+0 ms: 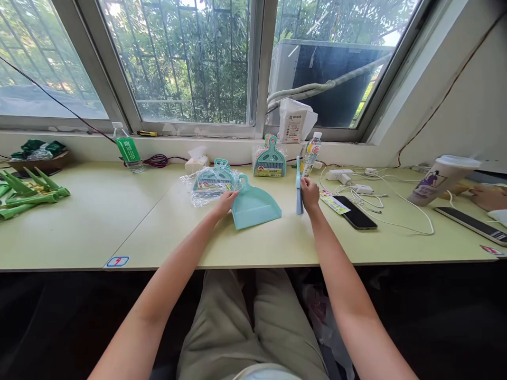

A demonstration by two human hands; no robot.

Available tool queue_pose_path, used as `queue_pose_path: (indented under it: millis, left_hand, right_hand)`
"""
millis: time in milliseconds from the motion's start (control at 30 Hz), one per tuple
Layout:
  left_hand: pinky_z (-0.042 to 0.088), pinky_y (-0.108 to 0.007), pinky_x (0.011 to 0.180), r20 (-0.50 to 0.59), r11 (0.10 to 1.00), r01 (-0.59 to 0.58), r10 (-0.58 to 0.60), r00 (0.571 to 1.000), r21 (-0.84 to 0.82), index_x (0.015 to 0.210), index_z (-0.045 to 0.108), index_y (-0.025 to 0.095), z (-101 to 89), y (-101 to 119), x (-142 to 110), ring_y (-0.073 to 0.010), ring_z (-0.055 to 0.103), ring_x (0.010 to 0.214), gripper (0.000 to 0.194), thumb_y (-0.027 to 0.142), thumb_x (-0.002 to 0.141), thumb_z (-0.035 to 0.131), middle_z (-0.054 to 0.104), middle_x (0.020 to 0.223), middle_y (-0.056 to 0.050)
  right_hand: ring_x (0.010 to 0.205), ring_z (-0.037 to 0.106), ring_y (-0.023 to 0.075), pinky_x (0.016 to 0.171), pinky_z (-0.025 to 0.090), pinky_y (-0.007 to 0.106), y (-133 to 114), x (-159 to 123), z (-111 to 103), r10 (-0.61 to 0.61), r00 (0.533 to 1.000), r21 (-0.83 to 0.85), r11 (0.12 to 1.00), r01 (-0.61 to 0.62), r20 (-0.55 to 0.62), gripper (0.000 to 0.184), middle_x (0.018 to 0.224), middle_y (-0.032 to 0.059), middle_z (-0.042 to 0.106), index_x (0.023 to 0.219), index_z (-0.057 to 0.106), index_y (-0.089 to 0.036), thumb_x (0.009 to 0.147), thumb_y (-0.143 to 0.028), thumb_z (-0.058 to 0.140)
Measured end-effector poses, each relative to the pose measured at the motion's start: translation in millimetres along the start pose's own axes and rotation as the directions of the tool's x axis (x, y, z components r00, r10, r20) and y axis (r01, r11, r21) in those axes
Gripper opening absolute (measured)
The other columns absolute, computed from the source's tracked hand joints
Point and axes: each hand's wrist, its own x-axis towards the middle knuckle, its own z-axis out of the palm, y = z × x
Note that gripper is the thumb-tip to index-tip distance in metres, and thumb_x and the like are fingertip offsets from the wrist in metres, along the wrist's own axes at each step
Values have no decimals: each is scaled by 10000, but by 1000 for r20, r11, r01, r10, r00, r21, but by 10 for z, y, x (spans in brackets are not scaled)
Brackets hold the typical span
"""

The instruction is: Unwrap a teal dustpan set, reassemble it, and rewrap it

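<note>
A light teal dustpan (255, 206) rests on the pale table in front of me, and my left hand (226, 204) grips it at its left edge near the handle. My right hand (310, 194) is closed round a small blue hand brush (299, 192), held upright and edge-on with its bristles down. Behind my left hand lies a dustpan-and-brush set (216, 178) in crumpled clear plastic. Farther back, several more sets (270, 161) stand stacked, with bristles and a label facing me. A bottle (311, 154) with a colourful label stands just behind my right hand.
Right of the brush lie a black phone (358, 215), a printed card (335, 202) and tangled white cables (364, 198). A tilted drink cup (441, 182) stands near another person's hand (491, 199). Leftward are a green-labelled bottle (129, 149) and green plastic pieces (31, 195).
</note>
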Motion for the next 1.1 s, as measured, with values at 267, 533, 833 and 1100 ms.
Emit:
queue_pose_path:
  millis: [267, 533, 833, 1100]
  left_hand:
    - [362, -259, 620, 15, 955, -62, 60, 998, 290, 611, 586, 191, -14, -7, -46, -166, 483, 659, 220, 335, 771, 542, 538, 580, -7]
    - [324, -280, 626, 14, 904, -103, 107, 994, 416, 544, 484, 208, -45, 39, -89, -171, 462, 609, 252, 270, 784, 528, 540, 594, -27]
    - [218, -286, 575, 54, 882, -119, 106, 993, 457, 453, 385, 197, 32, 119, -176, -150, 386, 527, 345, 236, 746, 562, 397, 483, -11]
    - [226, -278, 533, 44, 865, -159, 157, 987, 476, 442, 406, 197, 171, 170, -229, -138, 360, 492, 365, 267, 761, 571, 396, 446, -10]
  right_hand:
    - [996, 567, 301, 790, 423, 383, 124, -127, 78, -43, 992, -830, 553, -74, -117, 326, 991, 195, 653, 841, 739, -140, 876, -353, 494]
    - [1038, 580, 310, 897, 375, 449, 155, -119, -3, 240, 970, -870, 484, -89, 34, 294, 1016, 123, 700, 886, 763, -227, 699, -442, 690]
    - [904, 636, 249, 786, 429, 343, 20, -101, 51, 146, 987, -684, 713, -153, -68, 234, 929, 65, 724, 864, 721, -241, 705, -405, 670]
    - [1061, 542, 312, 884, 381, 429, -133, -124, -78, -246, 891, -677, 731, -88, -381, 235, 1062, 144, 653, 958, 636, -176, 815, -351, 572]
